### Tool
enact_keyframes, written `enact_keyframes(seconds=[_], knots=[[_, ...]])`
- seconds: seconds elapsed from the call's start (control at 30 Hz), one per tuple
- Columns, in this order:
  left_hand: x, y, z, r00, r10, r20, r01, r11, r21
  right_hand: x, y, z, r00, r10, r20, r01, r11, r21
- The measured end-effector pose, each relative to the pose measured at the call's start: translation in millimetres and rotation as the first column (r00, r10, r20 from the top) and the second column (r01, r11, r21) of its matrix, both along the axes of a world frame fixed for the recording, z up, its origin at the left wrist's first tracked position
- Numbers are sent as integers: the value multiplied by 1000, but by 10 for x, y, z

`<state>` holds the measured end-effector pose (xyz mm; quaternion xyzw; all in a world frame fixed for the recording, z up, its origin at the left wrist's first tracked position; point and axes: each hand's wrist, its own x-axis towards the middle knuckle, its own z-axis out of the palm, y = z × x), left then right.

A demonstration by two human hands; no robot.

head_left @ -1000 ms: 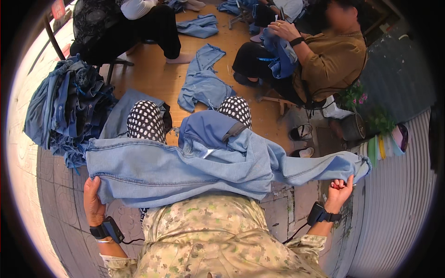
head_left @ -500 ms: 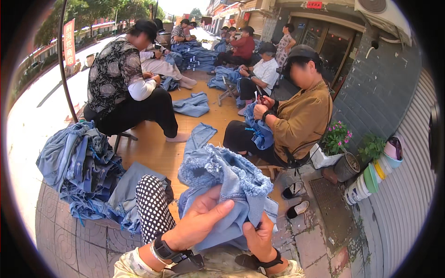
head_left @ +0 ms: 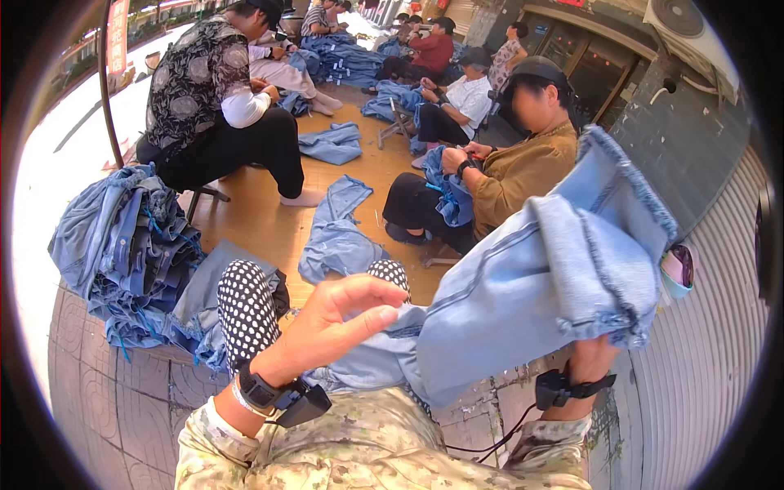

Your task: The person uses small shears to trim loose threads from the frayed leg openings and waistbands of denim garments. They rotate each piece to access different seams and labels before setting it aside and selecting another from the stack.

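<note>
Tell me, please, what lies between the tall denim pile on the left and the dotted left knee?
In the head view, a greyish-blue denim piece lies between the pile and the knee.

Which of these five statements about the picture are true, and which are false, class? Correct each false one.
1. The left hand has its thumb and fingers apart. True.
2. The right wrist shows below the frayed hem of the light-blue denim garment. True.
3. The big denim pile is on the wearer's right. False: the pile is on the wearer's left.
4. The wearer's dark trousers have white dots. True.
5. The co-worker in the brown top is standing. False: that co-worker is seated.
</note>
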<state>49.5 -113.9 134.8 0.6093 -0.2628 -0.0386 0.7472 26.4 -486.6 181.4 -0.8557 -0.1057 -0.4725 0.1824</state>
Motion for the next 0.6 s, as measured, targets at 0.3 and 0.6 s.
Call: enact_keyframes(seconds=[0.3, 0.6], knots=[[489, 341, -1380, 923, 369, -109, -316, 889, 331, -60, -780, 1910, 978, -45, 205, 87, 976, -198], [685, 107, -1872, 958, 241, 155, -287, 813, 507, -245, -520, 2377, 896, -106, 430, 396, 626, -671]])
